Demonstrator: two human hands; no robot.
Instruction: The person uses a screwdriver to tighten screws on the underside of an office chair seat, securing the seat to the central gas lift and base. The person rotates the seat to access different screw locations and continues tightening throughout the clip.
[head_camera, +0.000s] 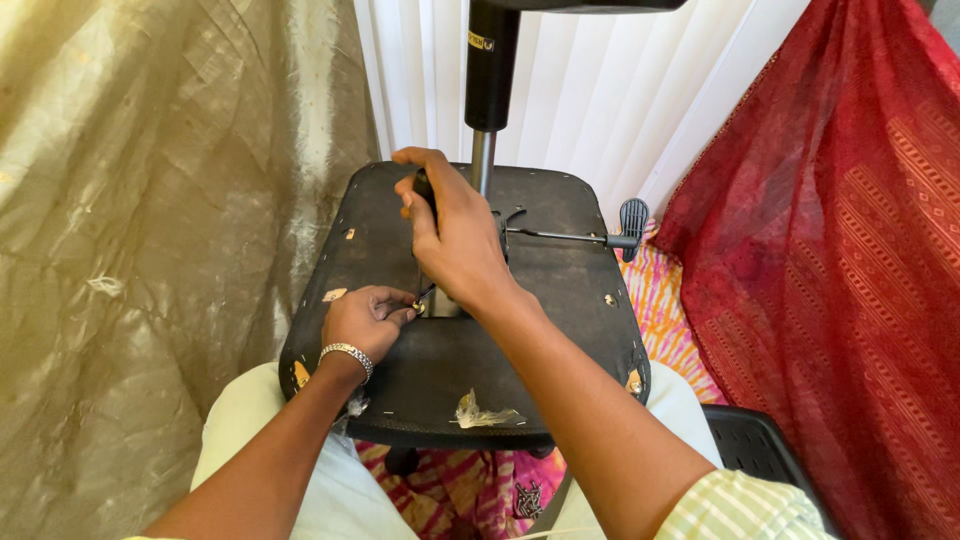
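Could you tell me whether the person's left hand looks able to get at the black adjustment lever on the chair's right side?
Probably not easily: the right hand, gripping a tool, lies between the left hand and the lever.

left hand (365, 318): silver chain bracelet | right arm: striped pale-green sleeve | legs: pale trousers
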